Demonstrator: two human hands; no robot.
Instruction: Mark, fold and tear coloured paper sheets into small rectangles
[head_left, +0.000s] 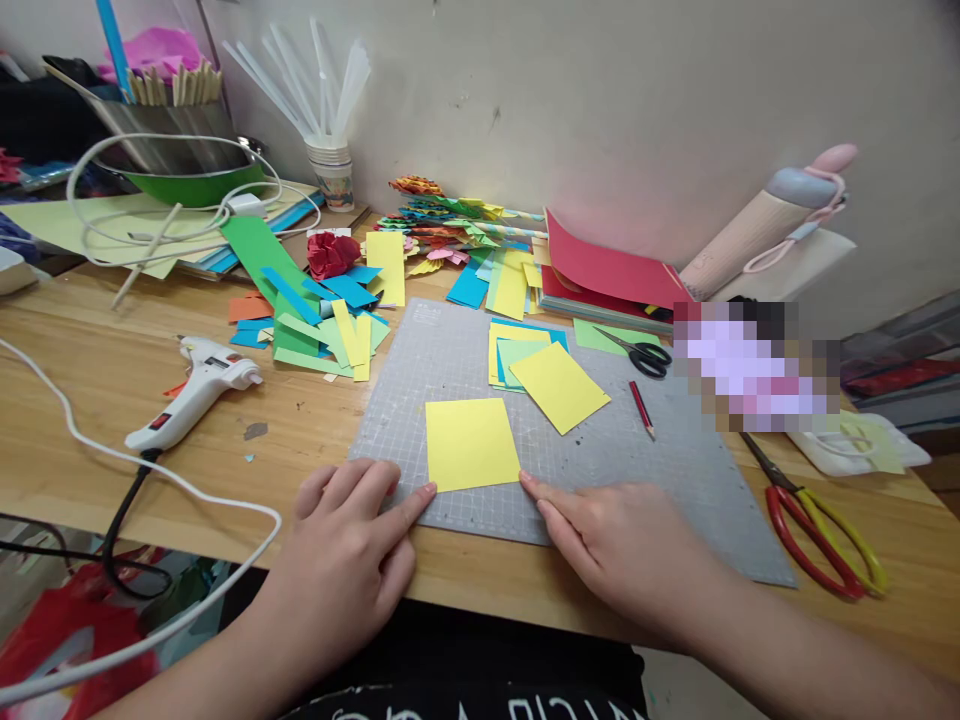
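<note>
Yellow paper [472, 443], a near-square sheet, lies flat in the head view, on the near part of the grey cutting mat [675, 490]. Our left hand [356, 545] rests its outstretched index finger at the sheet's near left corner, the thumb well apart and the other fingers loosely curled. Our right hand [622, 540] sets its index fingertip at the near right corner, the thumb slightly parted from it; we see neither hand pinching anything. As for progress, we judge this sheet already cut, since its edges look straight, while no crease shows on it yet. A second yellow sheet [561, 388] lies beyond, overlapping a small stack [517, 355] of coloured pieces, also seemingly unfolded. Black scissors [649, 358], a pencil [642, 408] and the glue gun [196, 385] lie unheld. How much is left, we cannot tell.
</note>
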